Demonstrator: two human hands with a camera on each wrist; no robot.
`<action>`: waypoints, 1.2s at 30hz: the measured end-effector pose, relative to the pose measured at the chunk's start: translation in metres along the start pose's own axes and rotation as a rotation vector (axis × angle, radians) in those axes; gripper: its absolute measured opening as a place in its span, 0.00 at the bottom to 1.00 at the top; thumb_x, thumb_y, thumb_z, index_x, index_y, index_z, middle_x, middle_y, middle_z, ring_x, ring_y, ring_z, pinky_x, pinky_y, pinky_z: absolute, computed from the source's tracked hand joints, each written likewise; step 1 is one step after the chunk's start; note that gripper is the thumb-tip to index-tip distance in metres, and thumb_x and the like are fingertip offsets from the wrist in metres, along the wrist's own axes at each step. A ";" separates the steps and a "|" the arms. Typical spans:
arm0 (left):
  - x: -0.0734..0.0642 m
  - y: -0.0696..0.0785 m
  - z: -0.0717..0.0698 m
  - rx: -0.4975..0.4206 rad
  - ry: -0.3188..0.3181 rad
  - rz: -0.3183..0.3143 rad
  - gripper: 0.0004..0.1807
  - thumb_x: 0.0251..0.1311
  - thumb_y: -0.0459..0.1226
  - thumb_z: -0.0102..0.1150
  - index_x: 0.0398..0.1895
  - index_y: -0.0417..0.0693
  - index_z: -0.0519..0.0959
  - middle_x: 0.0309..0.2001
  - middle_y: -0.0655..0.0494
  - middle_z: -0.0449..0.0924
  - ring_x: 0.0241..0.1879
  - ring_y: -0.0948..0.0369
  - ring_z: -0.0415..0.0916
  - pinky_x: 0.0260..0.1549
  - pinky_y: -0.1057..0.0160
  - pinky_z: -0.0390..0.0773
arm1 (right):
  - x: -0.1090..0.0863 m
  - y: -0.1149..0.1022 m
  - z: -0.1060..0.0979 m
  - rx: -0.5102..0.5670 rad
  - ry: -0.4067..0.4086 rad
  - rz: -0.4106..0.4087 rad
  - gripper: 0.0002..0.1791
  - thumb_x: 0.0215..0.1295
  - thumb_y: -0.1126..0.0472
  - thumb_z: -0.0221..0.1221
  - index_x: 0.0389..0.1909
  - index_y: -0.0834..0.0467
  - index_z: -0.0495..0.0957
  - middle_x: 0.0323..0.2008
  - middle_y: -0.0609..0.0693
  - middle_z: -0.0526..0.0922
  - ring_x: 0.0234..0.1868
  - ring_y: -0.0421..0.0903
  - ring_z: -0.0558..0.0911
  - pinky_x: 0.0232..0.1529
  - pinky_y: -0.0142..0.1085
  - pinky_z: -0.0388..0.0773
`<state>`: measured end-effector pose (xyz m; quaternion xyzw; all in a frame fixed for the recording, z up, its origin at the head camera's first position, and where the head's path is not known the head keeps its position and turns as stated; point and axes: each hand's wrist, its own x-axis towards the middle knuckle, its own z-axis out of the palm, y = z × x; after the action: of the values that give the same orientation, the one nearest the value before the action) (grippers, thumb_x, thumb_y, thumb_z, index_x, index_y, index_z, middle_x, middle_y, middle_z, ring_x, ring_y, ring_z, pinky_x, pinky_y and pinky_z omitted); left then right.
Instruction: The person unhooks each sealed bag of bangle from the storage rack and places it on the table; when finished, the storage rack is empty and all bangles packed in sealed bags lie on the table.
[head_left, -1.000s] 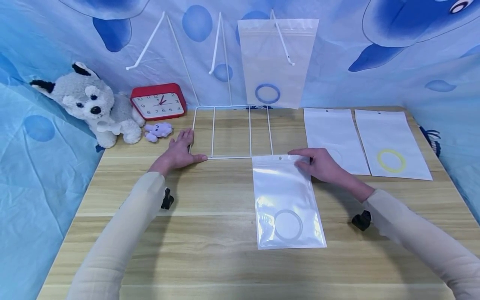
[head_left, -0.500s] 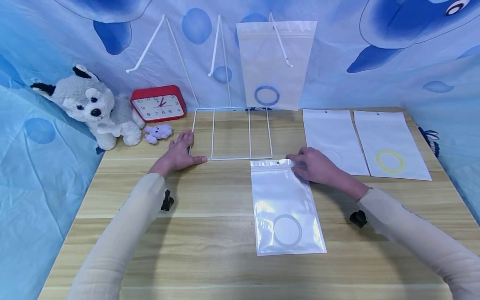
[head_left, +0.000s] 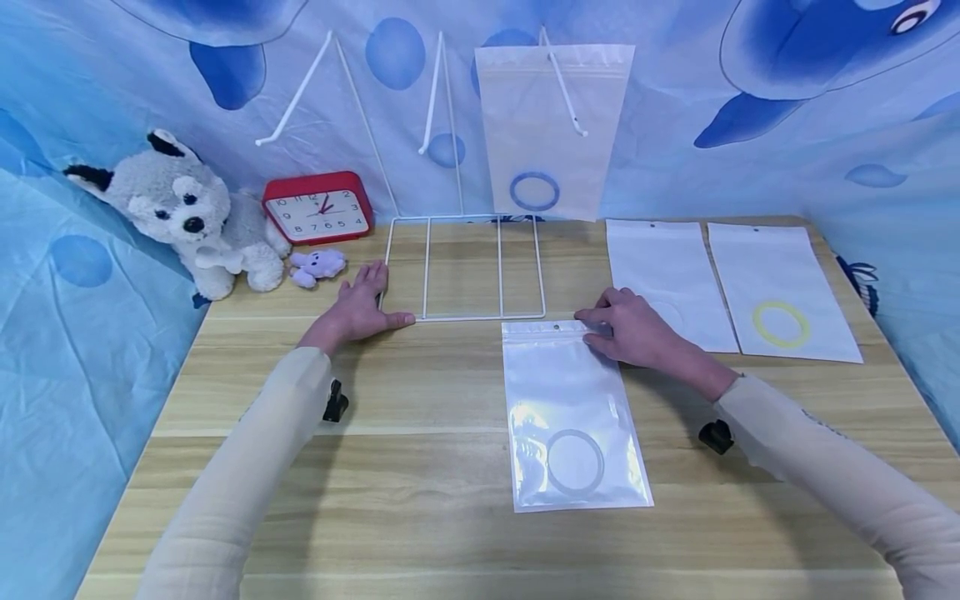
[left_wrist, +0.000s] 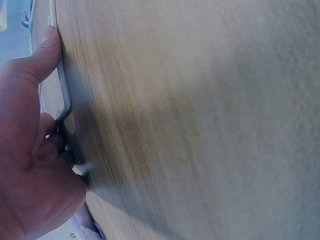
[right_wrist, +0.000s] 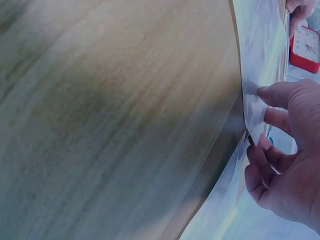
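A white wire display rack (head_left: 500, 267) stands at the table's back, with three prongs above its flat base. My left hand (head_left: 352, 308) rests at the base's front left corner, thumb along the front bar and fingers by the left bar. In the left wrist view the thumb (left_wrist: 47, 50) lies on the wire. My right hand (head_left: 633, 329) pinches the top right edge of a white zip-lock bag (head_left: 562, 392) lying on the table, a pale ring showing near its bottom. On the right prong hangs another zip-lock bag (head_left: 555, 125) with a blue ring.
Two more white bags lie at the back right, one bag (head_left: 776, 267) with a yellow ring and one bag (head_left: 652, 258) with a faint pale ring. At the back left are a plush husky (head_left: 187, 208), a red clock (head_left: 318, 208) and a small purple toy (head_left: 318, 263).
The bag under my right hand has slid slightly toward me, and its top edge now lies apart from the rack's front bar. My left hand stays at the rack corner.
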<state>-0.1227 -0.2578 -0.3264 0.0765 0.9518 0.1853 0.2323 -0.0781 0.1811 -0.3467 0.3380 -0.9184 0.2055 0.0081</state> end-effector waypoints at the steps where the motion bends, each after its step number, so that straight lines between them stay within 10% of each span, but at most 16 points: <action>1: 0.000 0.000 0.000 -0.001 -0.001 -0.002 0.60 0.63 0.59 0.61 0.79 0.37 0.35 0.79 0.41 0.28 0.77 0.46 0.21 0.71 0.41 0.26 | 0.000 0.000 0.000 -0.007 0.006 -0.003 0.18 0.56 0.64 0.71 0.49 0.62 0.86 0.36 0.61 0.79 0.34 0.58 0.76 0.36 0.51 0.73; 12: 0.000 -0.001 0.001 -0.003 -0.002 -0.005 0.60 0.63 0.59 0.61 0.79 0.37 0.35 0.79 0.40 0.28 0.77 0.46 0.21 0.71 0.41 0.26 | 0.012 0.006 -0.019 0.100 0.074 0.041 0.18 0.59 0.68 0.68 0.51 0.68 0.82 0.40 0.64 0.79 0.38 0.59 0.78 0.37 0.50 0.77; 19: -0.001 0.000 -0.001 -0.004 0.003 -0.006 0.60 0.63 0.59 0.61 0.79 0.37 0.36 0.79 0.40 0.28 0.77 0.45 0.21 0.71 0.41 0.26 | 0.044 0.009 -0.090 0.163 0.354 0.040 0.25 0.60 0.77 0.63 0.60 0.72 0.73 0.47 0.68 0.78 0.44 0.61 0.82 0.39 0.45 0.82; 25: -0.001 0.000 -0.001 0.005 0.002 0.001 0.60 0.63 0.59 0.61 0.79 0.36 0.36 0.79 0.40 0.29 0.77 0.45 0.22 0.71 0.40 0.27 | 0.077 -0.003 -0.161 -0.035 0.543 -0.057 0.26 0.63 0.74 0.61 0.63 0.71 0.70 0.53 0.71 0.74 0.51 0.61 0.79 0.45 0.37 0.80; 36: 0.002 -0.002 0.001 0.010 0.003 0.004 0.60 0.62 0.60 0.61 0.79 0.37 0.36 0.79 0.41 0.29 0.77 0.46 0.22 0.71 0.41 0.27 | 0.137 -0.029 -0.225 -0.125 0.169 0.247 0.33 0.75 0.61 0.54 0.77 0.61 0.56 0.72 0.63 0.62 0.68 0.62 0.66 0.67 0.52 0.67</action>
<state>-0.1237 -0.2592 -0.3288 0.0793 0.9529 0.1809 0.2301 -0.1933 0.1632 -0.1086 0.2026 -0.9601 0.1751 0.0811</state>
